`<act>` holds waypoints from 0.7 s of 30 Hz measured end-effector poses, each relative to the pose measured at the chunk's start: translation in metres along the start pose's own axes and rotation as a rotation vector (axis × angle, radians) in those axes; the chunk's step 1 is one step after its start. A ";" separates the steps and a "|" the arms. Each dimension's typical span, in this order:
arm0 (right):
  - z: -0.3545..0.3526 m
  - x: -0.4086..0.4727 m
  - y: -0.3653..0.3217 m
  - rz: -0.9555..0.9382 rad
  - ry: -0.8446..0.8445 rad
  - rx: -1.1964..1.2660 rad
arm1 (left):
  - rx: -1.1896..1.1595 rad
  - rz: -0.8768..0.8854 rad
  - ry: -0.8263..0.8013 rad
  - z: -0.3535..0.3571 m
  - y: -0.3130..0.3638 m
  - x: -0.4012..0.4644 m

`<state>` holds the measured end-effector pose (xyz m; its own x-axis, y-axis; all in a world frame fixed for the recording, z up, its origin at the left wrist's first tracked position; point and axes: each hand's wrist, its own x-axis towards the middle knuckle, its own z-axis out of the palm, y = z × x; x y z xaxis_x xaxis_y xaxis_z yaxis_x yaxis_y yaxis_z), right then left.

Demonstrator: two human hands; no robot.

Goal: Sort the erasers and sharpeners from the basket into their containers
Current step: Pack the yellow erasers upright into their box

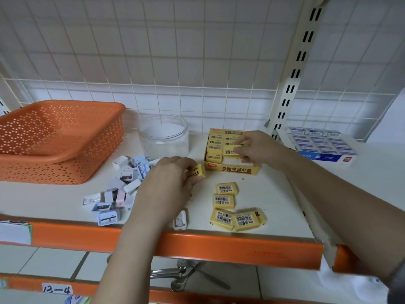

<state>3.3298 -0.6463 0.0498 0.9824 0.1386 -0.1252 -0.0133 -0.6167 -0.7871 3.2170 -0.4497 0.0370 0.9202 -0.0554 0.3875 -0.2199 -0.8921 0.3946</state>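
left hand (169,178): grip pinching one yellow eraser (196,171) at fingertips, held tilted just above the shelf (274,194), just left of the eraser box front edge.
right hand (254,148): over the eraser box (232,168), grip pinching another yellow eraser (232,148) between thumb and fingers, at the level of the rows already packed in the box.
eraser box: yellow cardboard tray, "2B" print on front lip, sits on shelf right of centre; left column and back rows filled with erasers, front-right part shows a gap (partly hidden by the right hand).
loose erasers (228,207): yellow ones lying flat on shelf in front of the box, barcode side up; two singles in a line, then a touching cluster near the shelf's front edge.
sharpeners (122,189): heap of small white, pale blue and pink ones on shelf, between basket and left hand; one white one (180,220) apart, near the front edge by the left wrist.
jar (164,136): clear plastic, no lid on it, upright behind the sharpener heap, left of eraser box (contents: none visible).
basket (57,141): orange perforated, far left on shelf, interior visible part bare.
blue-white eraser box (322,145): on neighbouring shelf to the right, packed full.
shelf: white top, orange front edge.
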 end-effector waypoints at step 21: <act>0.041 0.017 0.002 -0.131 0.155 -0.176 | -0.115 -0.061 -0.059 0.002 -0.010 0.009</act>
<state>3.3384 -0.6137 0.0216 0.9905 0.1147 0.0755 0.1356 -0.7286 -0.6714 3.2280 -0.4419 0.0350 0.9498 -0.0318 0.3112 -0.1953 -0.8374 0.5105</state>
